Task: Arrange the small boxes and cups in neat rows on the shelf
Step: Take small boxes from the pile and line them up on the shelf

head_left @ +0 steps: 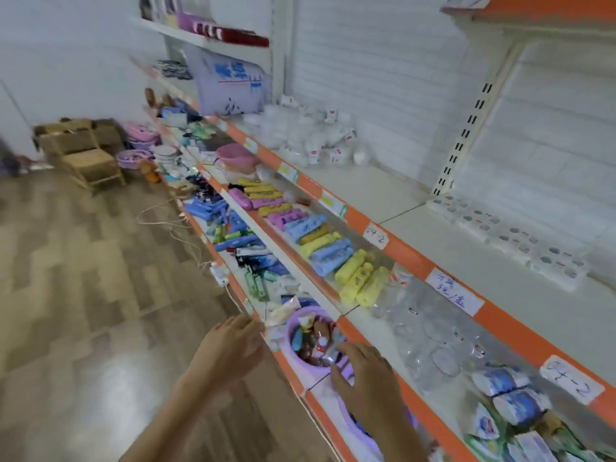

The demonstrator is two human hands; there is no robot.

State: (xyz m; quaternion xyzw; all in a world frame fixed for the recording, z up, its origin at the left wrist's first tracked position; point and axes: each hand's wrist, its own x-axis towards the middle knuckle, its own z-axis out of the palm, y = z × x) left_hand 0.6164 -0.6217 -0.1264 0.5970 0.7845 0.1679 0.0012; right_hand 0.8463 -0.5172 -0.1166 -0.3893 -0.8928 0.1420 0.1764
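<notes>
Right hand (363, 378) rests fingers spread on the lilac round plastic tub (310, 348) of small packets at the lower shelf's orange edge (290, 371), left hand (230, 345) open, grip empty; a nudge likely tips it off, clear plastic cups (430, 341) one shelf up untouched.

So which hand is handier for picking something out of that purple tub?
Probably the right hand: its fingers already rest on the purple tub, at its near rim. The left hand hovers open beside the shelf edge, off the tub.

Wicker chairs (87, 154) stand on the wooden floor (83, 278) by the wall.
</notes>
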